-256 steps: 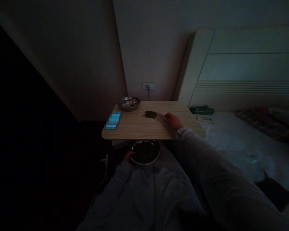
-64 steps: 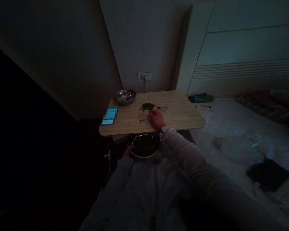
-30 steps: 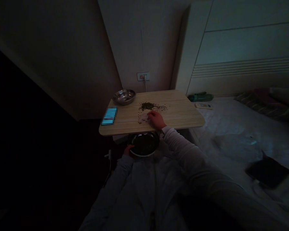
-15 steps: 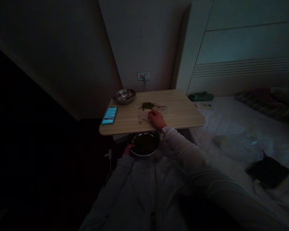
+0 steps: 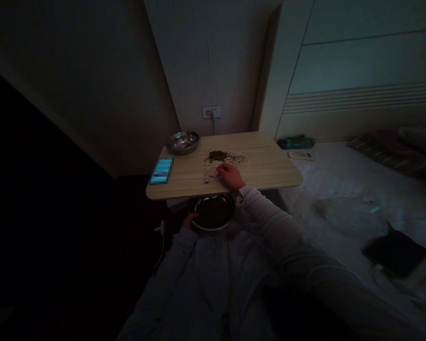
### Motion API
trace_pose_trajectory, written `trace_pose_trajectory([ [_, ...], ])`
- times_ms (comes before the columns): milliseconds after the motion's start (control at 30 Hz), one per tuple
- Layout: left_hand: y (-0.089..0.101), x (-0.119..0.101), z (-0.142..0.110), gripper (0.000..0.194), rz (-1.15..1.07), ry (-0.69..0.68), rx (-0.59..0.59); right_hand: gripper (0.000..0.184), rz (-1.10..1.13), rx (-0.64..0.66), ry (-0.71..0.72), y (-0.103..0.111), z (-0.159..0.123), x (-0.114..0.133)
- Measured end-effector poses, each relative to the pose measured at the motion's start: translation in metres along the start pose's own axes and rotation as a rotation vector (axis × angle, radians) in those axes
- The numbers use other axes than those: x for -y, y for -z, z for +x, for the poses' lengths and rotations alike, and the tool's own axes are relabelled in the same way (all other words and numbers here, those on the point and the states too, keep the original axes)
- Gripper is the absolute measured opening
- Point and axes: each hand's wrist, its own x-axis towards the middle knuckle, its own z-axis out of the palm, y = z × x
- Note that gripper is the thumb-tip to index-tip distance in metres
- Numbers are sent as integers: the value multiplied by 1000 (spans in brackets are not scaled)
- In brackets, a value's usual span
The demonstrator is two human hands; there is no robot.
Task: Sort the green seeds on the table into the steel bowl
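Observation:
The room is dim. My right hand point(image 5: 230, 175) rests on the small wooden table point(image 5: 266, 173), fingers curled and smeared by motion, just in front of a pile of small dark green beans point(image 5: 218, 155). A few loose beans lie beside its fingertips. My left hand point(image 5: 190, 220) grips the rim of a steel bowl point(image 5: 213, 212) holding dark beans, held under the table's near edge over my lap.
A second, empty steel bowl point(image 5: 183, 141) stands at the table's back left, with a blue blurred object point(image 5: 161, 170) on the left edge. A wall socket point(image 5: 211, 112) is behind. A bed lies to the right, with a remote point(image 5: 301, 155), a green thing point(image 5: 295, 142) and a dark flat object point(image 5: 395, 253) on it.
Since 8.5 s ago my right hand moved from the pile's right side to its front left. Over the last second it only shifts slightly among loose beans; the left hand keeps the bowl still.

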Motion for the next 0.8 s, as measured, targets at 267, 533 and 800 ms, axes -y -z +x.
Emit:
trace_pose_trajectory([
  [267,-1,0,0,19,-25,-19,-11,19,-53,10,11,0,0,0],
  [533,10,1,12,22,-6,-42,-25,18,36,21,13,-2,3,-6],
  [800,7,0,10,15,34,-47,-12,17,-22,-25,12,-1,2,-5],
])
